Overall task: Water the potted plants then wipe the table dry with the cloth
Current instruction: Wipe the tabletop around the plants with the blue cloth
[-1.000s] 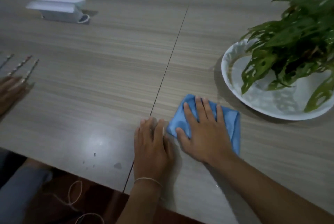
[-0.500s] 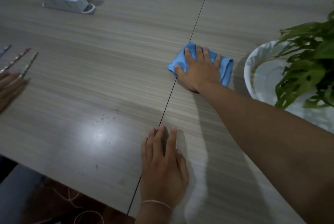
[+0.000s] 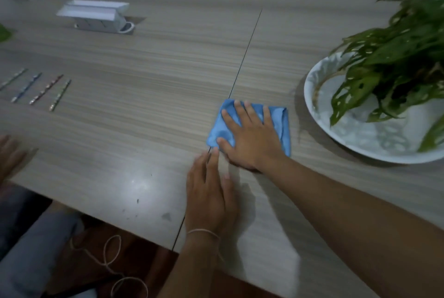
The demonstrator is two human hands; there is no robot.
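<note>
- Cloth [image 3: 249,127], blue and folded, is pressed flat on the table [image 3: 144,95] just right of the seam [image 3: 242,57], at about 3 o'clock from picture centre.
- The right hand [image 3: 252,139] is laid on it palm down with fingers spread and extended; nothing is clenched, and the cloth is pinned rather than pinched.
- The left hand [image 3: 211,192] is rested flat on the bare tabletop at 6 o'clock of the cloth, fingers straight and released, its fingertips just beside the cloth's near edge.
- The potted plant [image 3: 394,57] is seen at 2 o'clock, standing in a white dish [image 3: 310,86] in which water appears to be held; wiping is judged to be the step in hand.
- Risk: the dish rim could be knocked by a stroke carried too far toward 3 o'clock, and water could be slopped back onto the table.
- Risk: the folded cloth could be bunched or left behind if palm pressure is eased mid-stroke, since no edge is gripped.
- Risk: a damp patch seems to lie between cloth and dish and could be missed in the dim light.
- The surface is a pale wood-grain laminate with a glossy glare near the front edge at 7 o'clock.
- The room is dimly lit; a white box [image 3: 93,15] is seen at 11 o'clock, and several pens [image 3: 45,89] at 9 o'clock.
</note>
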